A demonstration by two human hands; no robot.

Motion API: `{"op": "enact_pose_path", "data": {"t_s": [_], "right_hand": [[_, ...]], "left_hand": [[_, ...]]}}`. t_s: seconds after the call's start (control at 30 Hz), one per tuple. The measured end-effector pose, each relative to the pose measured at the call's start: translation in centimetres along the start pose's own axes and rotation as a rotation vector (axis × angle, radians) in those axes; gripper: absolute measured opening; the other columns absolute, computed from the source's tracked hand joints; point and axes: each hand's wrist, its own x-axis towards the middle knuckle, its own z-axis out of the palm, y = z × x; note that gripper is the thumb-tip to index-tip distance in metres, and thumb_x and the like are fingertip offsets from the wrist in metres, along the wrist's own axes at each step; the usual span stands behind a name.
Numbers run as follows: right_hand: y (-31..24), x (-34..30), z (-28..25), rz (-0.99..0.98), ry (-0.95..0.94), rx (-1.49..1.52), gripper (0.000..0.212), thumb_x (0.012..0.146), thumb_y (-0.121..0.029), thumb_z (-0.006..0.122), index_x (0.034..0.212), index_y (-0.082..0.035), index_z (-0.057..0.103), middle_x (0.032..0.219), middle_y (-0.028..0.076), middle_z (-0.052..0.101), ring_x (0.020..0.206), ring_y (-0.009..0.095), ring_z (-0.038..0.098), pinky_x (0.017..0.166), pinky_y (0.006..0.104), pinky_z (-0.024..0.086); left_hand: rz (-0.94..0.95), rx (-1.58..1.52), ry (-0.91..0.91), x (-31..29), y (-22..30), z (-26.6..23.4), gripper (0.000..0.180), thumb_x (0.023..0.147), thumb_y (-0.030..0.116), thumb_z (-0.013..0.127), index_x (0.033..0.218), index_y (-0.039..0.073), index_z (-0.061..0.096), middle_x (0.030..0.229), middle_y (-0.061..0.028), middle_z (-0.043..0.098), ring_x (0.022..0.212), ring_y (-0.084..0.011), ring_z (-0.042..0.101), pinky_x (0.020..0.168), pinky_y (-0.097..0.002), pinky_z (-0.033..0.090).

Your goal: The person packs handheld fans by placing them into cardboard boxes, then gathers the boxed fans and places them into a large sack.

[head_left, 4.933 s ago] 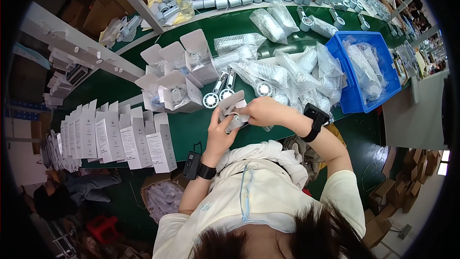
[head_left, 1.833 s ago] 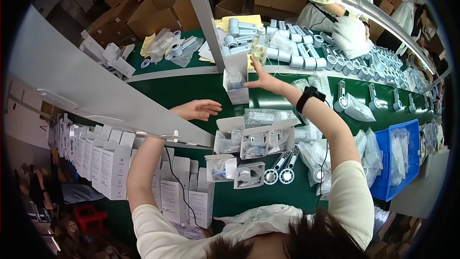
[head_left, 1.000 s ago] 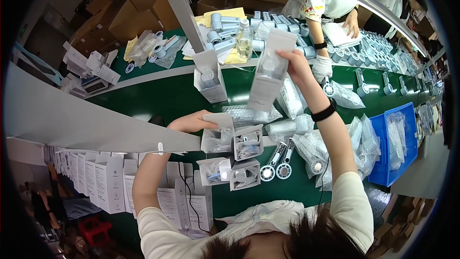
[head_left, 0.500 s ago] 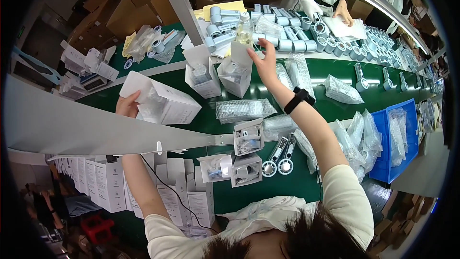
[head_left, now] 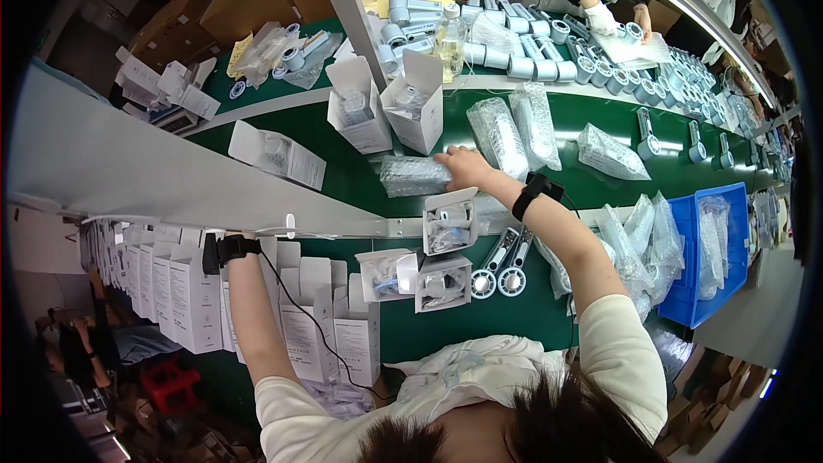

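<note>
My right hand (head_left: pixel 465 168) closes over the right end of a bubble-wrapped package (head_left: pixel 413 177) lying on the green work surface (head_left: pixel 591 191). Just beyond it, two open white boxes (head_left: pixel 364 130) stand side by side with clear-wrapped contents. A third open white box (head_left: pixel 296 163) lies tilted at the left, behind the grey beam (head_left: pixel 189 167). That beam hides my left hand; only the forearm and black-banded wrist (head_left: pixel 236 248) show below it. Nearer me are small open boxes (head_left: pixel 446 280) with wrapped parts and two light-blue handheld devices (head_left: pixel 510 279).
Several bubble-wrapped packages (head_left: pixel 536 129) lie at the right, near a blue bin (head_left: pixel 716 249). White cartons (head_left: pixel 193 304) line the near left. A clear bottle (head_left: pixel 450 43) stands at the back among blue-grey devices (head_left: pixel 523 66), where a co-worker's gloved hand (head_left: pixel 603 21) works.
My left hand has left the white box at the left and dropped behind the beam. My right hand has come down from the upright box onto the bubble-wrapped package.
</note>
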Motion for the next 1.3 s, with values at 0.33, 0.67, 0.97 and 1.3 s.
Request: {"op": "enact_pose_path", "data": {"t_s": [0.33,0.67,0.97,1.3], "right_hand": [[-2.0,-18.2,-11.4,0.438,0.343,0.239,0.056,0.057,-0.026,0.065,0.104,-0.002,0.048,0.089,0.018,0.052,0.083,0.033,0.053,0.073,0.0387,0.043],[-6.9,-32.7,3.1,0.834,0.465,0.358,0.059,0.058,-0.022,0.070,0.106,0.001,0.044,0.103,0.018,0.048,0.091,0.035,0.047,0.077,0.0389,0.041],[-3.6,-13.7,-0.4,-0.067,0.409,-0.055,0.041,0.063,-0.006,0.059,0.103,-0.001,0.050,0.093,0.012,0.053,0.091,0.028,0.049,0.073,0.0376,0.043],[-3.3,-7.3,-0.7,0.099,0.405,0.214,0.052,0.063,-0.007,0.060,0.110,-0.002,0.041,0.099,0.019,0.052,0.091,0.034,0.052,0.077,0.0380,0.043]], "left_hand": [[-0.366,-0.553,0.375,-10.8,7.8,1.2,0.037,0.072,0.003,0.048,0.108,0.006,0.044,0.109,-0.0094,0.047,0.103,-0.0198,0.043,0.087,-0.0345,0.036],[0.377,0.455,-0.132,-28.3,9.9,14.2,0.031,0.070,-0.001,0.054,0.099,0.002,0.044,0.113,-0.0138,0.041,0.105,-0.0269,0.041,0.089,-0.0386,0.032],[0.511,0.913,-0.346,-28.1,5.3,17.1,0.034,0.065,0.005,0.064,0.097,0.005,0.051,0.114,-0.0122,0.044,0.109,-0.0317,0.038,0.090,-0.0430,0.030],[0.515,0.926,-0.343,-28.1,3.4,17.3,0.028,0.067,0.006,0.061,0.094,0.006,0.054,0.112,-0.0103,0.046,0.111,-0.0300,0.038,0.090,-0.0430,0.030]]}}
